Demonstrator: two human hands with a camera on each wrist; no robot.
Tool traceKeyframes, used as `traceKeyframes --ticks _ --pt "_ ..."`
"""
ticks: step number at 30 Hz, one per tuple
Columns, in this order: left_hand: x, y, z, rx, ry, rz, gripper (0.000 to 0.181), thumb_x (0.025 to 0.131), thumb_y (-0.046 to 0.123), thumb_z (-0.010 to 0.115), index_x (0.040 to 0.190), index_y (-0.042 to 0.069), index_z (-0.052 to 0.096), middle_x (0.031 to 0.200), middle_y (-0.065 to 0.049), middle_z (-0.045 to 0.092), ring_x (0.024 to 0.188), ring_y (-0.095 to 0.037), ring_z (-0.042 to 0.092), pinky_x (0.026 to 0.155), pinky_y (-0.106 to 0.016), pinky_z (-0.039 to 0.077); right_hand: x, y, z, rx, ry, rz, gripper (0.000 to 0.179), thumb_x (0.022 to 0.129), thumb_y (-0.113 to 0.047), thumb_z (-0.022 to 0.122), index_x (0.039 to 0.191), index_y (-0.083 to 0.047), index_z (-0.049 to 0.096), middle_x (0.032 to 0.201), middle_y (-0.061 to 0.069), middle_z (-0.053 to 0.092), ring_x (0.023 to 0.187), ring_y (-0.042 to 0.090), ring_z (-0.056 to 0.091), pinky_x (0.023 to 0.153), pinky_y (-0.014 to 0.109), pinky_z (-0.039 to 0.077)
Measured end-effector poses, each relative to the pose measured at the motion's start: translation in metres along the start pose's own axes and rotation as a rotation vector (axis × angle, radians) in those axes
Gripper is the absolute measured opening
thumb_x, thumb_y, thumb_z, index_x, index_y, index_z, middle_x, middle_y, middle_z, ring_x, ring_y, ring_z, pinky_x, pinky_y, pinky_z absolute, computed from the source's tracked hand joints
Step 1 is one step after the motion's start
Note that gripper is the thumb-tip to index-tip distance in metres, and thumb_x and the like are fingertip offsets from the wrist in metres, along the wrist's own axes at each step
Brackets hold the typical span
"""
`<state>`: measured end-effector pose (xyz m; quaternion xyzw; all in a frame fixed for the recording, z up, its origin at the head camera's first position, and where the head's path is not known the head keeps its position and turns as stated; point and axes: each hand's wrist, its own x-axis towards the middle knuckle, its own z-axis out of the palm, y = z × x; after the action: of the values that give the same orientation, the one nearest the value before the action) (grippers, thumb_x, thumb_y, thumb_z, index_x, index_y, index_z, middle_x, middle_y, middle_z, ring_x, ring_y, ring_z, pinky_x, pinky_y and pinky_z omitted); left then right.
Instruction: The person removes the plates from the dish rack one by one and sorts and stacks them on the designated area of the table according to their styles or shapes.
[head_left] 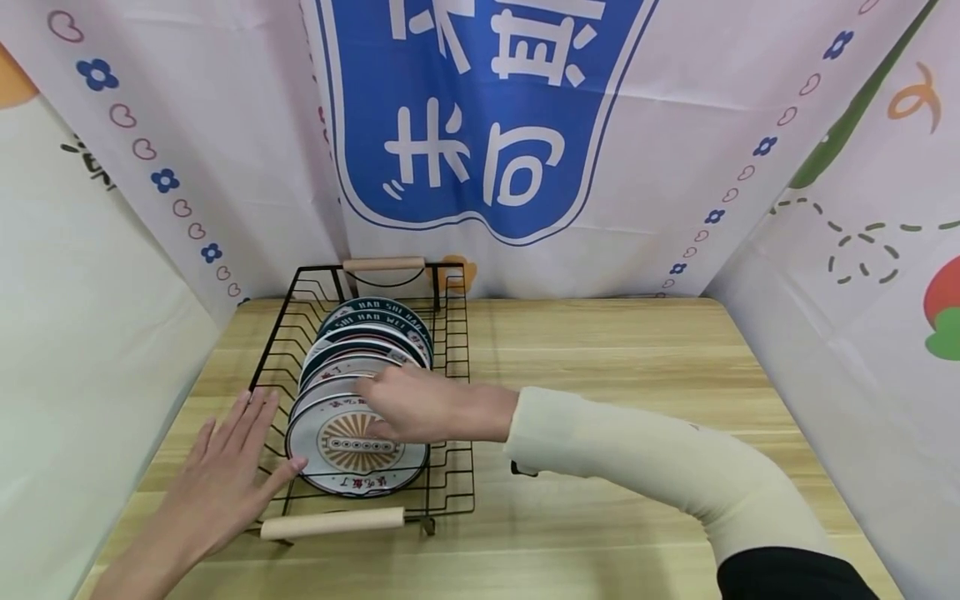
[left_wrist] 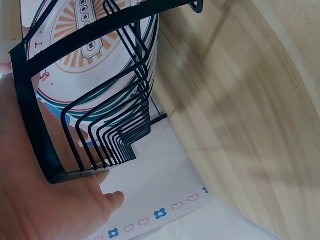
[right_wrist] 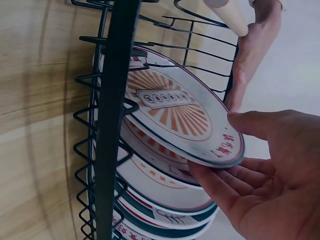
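Note:
A black wire dish rack [head_left: 274, 340] stands on the wooden table, holding a row of several round plates on edge. The frontmost plate [head_left: 307, 446] is white, with an orange sunburst and red characters, and leans in the rack. My right hand [right_wrist: 280, 170] pinches its upper rim, thumb on the printed face and fingers behind. Behind it stand more white plates and dark green-rimmed plates [head_left: 375, 315]. My left hand [head_left: 225, 483] lies along the rack's left side with fingers extended; in the left wrist view it is against the black frame [left_wrist: 37, 135].
Pale wooden handles top the rack's near end [head_left: 333, 523] and far end [head_left: 384, 264]. The wooden tabletop [head_left: 600, 375] extends to the right of the rack. Printed white cloth [head_left: 675, 150] hangs behind the table and along both sides.

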<state>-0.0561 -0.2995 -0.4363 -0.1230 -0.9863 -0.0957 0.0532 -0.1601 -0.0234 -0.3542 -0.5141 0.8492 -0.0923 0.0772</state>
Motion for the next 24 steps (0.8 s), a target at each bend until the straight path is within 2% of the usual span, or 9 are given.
traceKeyframes --ticks 5,13,21,24 --pt "-0.001 0.0 0.002 0.043 0.014 0.017 0.094 0.106 0.055 0.056 0.169 0.001 0.011 0.175 -0.023 0.016 0.165 -0.032 0.001 0.127 -0.044 -0.021 0.005 0.0 0.008 0.075 -0.04 0.036 0.046 0.101 -0.02 0.073 0.14 0.001 0.058 0.073 -0.005 0.061 0.053 0.005 0.056 0.05 0.011 0.046" --pt "-0.002 -0.001 0.003 0.073 -0.008 0.02 0.096 0.105 0.059 0.056 0.168 -0.002 0.016 0.175 -0.023 0.018 0.164 -0.035 0.009 0.126 -0.044 -0.023 0.012 0.003 0.019 0.112 -0.025 0.069 0.027 0.103 -0.001 0.062 0.131 0.0 0.065 0.079 -0.001 0.063 0.059 0.006 0.06 0.051 0.01 0.047" --pt "-0.001 0.001 0.004 0.081 -0.02 0.007 0.099 0.104 0.061 0.055 0.168 -0.002 0.013 0.173 -0.026 0.022 0.163 -0.039 0.014 0.128 -0.051 -0.019 0.008 0.006 0.02 0.187 0.027 0.05 0.023 0.105 -0.002 0.059 0.126 0.0 0.067 0.072 -0.002 0.061 0.053 0.005 0.057 0.048 0.01 0.046" --pt "-0.001 0.002 0.004 0.079 -0.017 0.001 0.099 0.104 0.061 0.056 0.168 -0.002 0.014 0.172 -0.026 0.023 0.162 -0.04 0.016 0.128 -0.052 -0.018 0.002 0.006 0.018 0.207 0.045 0.037 0.025 0.105 0.0 0.058 0.128 0.001 0.067 0.073 0.001 0.066 0.053 0.004 0.058 0.052 0.008 0.048"
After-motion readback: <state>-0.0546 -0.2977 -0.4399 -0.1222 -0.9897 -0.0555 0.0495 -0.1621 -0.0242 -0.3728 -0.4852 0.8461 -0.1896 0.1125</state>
